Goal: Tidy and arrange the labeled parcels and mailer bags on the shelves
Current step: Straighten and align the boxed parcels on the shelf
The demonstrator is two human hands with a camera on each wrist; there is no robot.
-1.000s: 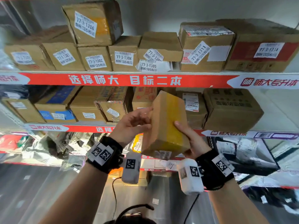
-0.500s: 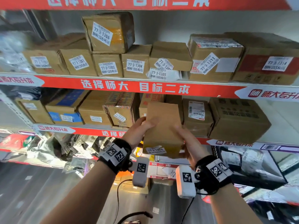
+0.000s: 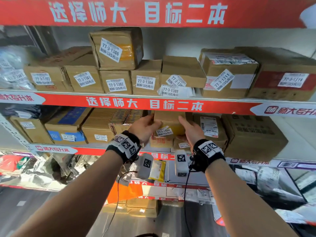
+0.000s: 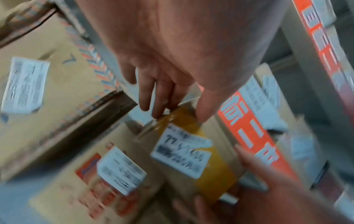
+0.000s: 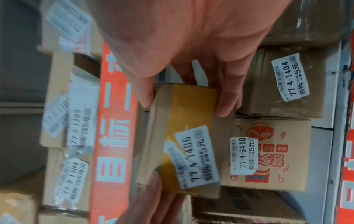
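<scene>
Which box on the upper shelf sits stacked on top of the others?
The box labelled 77-3-1306. It sits tilted atop the row, while its neighbours such as 77-3-1302 stand on the shelf.

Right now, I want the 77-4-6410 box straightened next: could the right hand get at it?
Probably not yet: the right hand grips the 77-4-1406 box, which sits directly above the 77-4-6410 box.

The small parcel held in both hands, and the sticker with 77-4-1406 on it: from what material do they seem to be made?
Small parcel: apparently matte brown corrugated cardboard with folded edges, wrapped by a glossy yellowish band, probably plastic packing tape. Sticker: likely thin white printed paper; one corner is creased and lifting. The left hand and right hand hold it.
</scene>
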